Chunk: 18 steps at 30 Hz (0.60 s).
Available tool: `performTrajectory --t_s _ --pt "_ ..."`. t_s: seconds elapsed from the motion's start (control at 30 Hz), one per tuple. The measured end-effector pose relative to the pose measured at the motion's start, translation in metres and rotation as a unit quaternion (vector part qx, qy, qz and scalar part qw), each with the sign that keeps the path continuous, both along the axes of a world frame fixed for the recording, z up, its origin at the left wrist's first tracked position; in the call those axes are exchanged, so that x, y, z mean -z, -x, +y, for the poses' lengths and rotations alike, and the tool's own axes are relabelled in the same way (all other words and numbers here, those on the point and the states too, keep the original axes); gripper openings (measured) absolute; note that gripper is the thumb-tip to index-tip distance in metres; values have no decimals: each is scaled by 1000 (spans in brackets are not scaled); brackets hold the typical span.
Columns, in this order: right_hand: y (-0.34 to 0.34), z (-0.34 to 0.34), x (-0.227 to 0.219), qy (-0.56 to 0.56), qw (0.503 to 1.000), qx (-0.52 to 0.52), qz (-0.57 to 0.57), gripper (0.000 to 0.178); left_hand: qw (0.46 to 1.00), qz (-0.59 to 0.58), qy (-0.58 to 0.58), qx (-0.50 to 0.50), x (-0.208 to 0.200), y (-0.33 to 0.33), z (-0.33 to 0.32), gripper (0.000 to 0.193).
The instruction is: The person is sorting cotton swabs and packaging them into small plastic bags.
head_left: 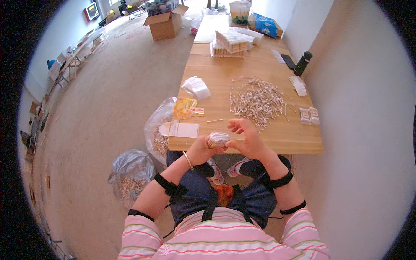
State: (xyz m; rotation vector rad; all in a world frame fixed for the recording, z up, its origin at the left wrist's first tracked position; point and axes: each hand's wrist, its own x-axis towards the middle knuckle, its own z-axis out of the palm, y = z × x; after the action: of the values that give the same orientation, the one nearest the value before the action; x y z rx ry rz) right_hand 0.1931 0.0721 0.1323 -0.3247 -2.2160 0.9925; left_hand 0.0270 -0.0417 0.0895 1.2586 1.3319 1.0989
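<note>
Over the near edge of the table, my left hand point(201, 148) is closed around a bundle of cotton swabs point(219, 139), their white tips facing up. Whether a clear bag wraps the bundle, I cannot tell. My right hand point(250, 141) is just to its right, fingers raised and apart from the thumb, which reaches the bundle's side. A large heap of loose cotton swabs point(259, 102) lies beyond my right hand. One single swab point(215, 120) rests apart on the wooden table point(212, 82). White card sheets point(186, 130) lie left of the bundle.
Yellow printed packets point(185, 108) and clear bags point(197, 88) lie along the table's left side. Small swab packs point(309, 116) sit at the right edge, a dark bottle point(303, 63) farther back. Stacked swab packs point(229, 43) stand at the far end. Filled plastic sacks point(132, 175) are on the floor.
</note>
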Motion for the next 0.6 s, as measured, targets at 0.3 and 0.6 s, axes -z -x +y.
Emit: performTrajectory --t_s 0.3,0.6 --pt "3 4 6 126 989 -13 -77 10 997 -70 -17 25 1 -5 2 22" --pt "11 6 16 95 995 11 -31 10 999 -6 -31 23 13 -1 15 21"
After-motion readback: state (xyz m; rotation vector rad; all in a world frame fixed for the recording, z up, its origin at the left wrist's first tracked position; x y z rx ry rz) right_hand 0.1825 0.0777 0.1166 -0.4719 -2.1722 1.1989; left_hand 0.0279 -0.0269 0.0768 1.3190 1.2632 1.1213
